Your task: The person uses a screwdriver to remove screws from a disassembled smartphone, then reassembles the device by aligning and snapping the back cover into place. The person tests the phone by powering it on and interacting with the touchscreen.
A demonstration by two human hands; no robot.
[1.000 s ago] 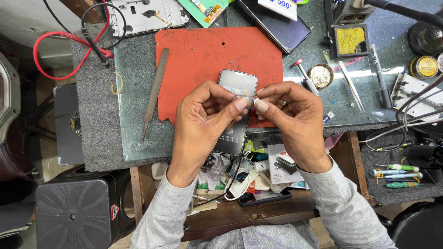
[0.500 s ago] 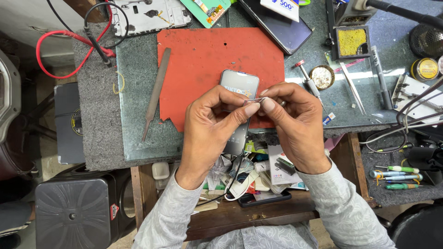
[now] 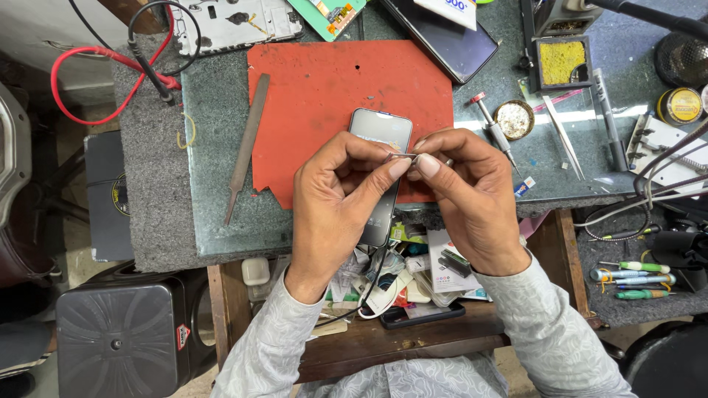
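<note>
A dark smartphone [image 3: 380, 131] lies lengthwise on a red rubber mat [image 3: 317, 96], its near end sticking out past the bench edge beneath my hands. My left hand [image 3: 335, 199] and my right hand [image 3: 468, 195] meet above the phone's middle. Both pinch a small thin shiny strip [image 3: 403, 156] between thumb and forefinger tips. I cannot tell whether the strip is still attached to the phone.
A metal file [image 3: 245, 147] lies left of the mat on the grey stone slab [image 3: 214, 214]. A screwdriver [image 3: 490, 121], a small round tin [image 3: 514, 119], tweezers [image 3: 564, 136] and a soldering sponge [image 3: 560, 63] sit to the right. A second phone [image 3: 450, 40] and red-black probe leads [image 3: 110, 63] lie farther back. An open drawer of clutter [image 3: 413, 287] is below.
My fingertips have drawn together and risen slightly off the phone, and the thin strip now shows between them. The phone has stayed in place.
</note>
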